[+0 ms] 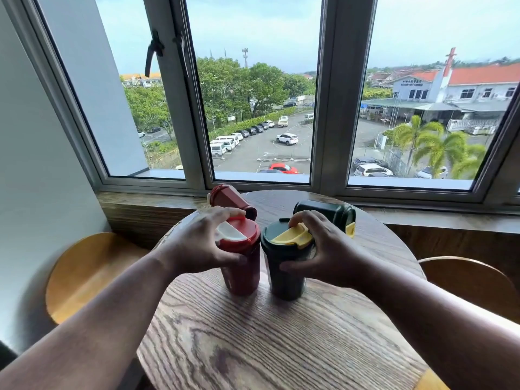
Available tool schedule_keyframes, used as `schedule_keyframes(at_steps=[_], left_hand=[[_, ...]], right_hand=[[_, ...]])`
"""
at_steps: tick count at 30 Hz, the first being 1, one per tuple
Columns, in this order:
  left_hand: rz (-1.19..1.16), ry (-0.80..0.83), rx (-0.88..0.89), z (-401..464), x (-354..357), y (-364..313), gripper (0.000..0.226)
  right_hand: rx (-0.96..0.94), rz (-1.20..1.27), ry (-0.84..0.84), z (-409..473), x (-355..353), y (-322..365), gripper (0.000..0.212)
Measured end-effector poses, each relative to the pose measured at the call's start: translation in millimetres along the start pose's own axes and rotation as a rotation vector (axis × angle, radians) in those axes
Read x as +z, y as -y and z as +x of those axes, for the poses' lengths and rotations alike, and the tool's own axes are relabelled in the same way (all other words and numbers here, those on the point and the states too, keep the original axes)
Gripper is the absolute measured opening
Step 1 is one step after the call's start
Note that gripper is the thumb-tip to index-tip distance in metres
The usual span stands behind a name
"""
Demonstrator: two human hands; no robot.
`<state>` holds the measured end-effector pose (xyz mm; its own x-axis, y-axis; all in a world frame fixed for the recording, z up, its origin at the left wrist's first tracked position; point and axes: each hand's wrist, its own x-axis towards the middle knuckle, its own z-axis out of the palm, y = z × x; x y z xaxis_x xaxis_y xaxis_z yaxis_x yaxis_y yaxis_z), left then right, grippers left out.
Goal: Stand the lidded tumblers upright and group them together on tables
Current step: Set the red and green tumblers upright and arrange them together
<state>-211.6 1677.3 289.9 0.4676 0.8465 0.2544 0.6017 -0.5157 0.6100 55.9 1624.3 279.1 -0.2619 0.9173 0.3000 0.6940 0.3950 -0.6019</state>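
Round wood bench under a big window. Red tumbler & green tumbler stand upright, lids touching, mid-bench. My left hand grips the red, right hand grips the green, fingers curled round each. Behind them a 2nd red tumbler & 2nd green tumbler lie on their sides, far of my fingers: red nearer left hand, green nearer right.

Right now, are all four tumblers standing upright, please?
No; the far red tumbler and far green tumbler lie on their sides on the table.
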Motion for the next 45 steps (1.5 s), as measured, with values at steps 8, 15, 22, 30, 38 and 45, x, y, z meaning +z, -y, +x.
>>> schedule_keyframes(at_steps=[8,15,22,30,38,45], left_hand=[[-0.009,0.015,0.017,0,-2,-1,0.076],[-0.025,0.072,-0.01,0,-6,-3,0.082],[0.079,0.061,-0.005,4,-14,-20,0.085],[0.166,0.018,0.074,45,-11,-63,0.054],[0.579,0.327,0.202,113,34,-147,0.052],[0.91,0.608,0.105,185,86,-192,0.073]], right_hand=[[0.011,0.031,-0.008,0,1,0,0.074],[0.028,0.029,0.021,-1,-2,-1,0.081],[0.104,0.083,0.016,1,-10,-3,0.093],[0.225,0.138,-0.156,11,-57,-46,0.011],[0.377,0.019,-0.136,32,-84,-135,0.022],[0.445,0.079,0.183,44,-87,-181,0.064]])
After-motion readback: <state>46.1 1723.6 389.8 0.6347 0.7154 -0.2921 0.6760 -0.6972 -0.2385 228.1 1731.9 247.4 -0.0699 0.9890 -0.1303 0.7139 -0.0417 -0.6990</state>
